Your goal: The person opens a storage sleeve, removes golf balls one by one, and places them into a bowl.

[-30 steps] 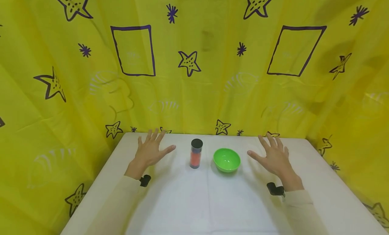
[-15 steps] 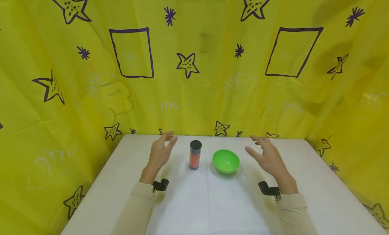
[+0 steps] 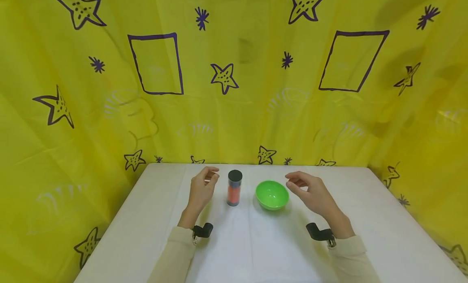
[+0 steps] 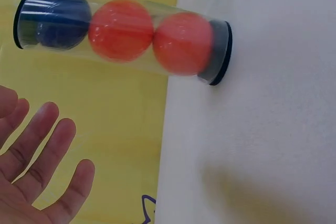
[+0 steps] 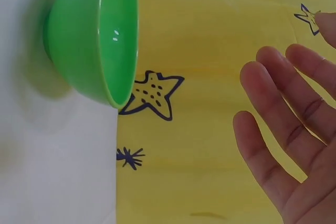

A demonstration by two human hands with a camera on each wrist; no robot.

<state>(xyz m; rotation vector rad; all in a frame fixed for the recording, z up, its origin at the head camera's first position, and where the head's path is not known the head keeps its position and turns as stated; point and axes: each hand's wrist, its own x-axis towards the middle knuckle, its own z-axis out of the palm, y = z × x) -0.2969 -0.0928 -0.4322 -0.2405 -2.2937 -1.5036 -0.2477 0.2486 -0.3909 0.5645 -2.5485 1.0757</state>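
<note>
A clear tube (image 3: 234, 188) with black ends stands upright on the table; the left wrist view shows a dark blue ball (image 4: 64, 20) and two orange-red balls (image 4: 121, 30) inside it. To its right sits a green bowl (image 3: 272, 195), and nothing shows inside it. My left hand (image 3: 202, 190) hovers just left of the tube, apart from it, fingers loosely bent. On the other side, my right hand (image 3: 313, 193) is held in the air right of the bowl without touching it. Both hands hold nothing.
A white-covered table (image 3: 256, 250) carries the tube and bowl. Behind and at both sides hangs a yellow curtain (image 3: 248, 112) with printed stars. A small black device is strapped to each wrist.
Both hands have come inward, the left toward the tube and the right toward the bowl. Their fingers have gone from spread to loosely bent. Tube and bowl stay in place.
</note>
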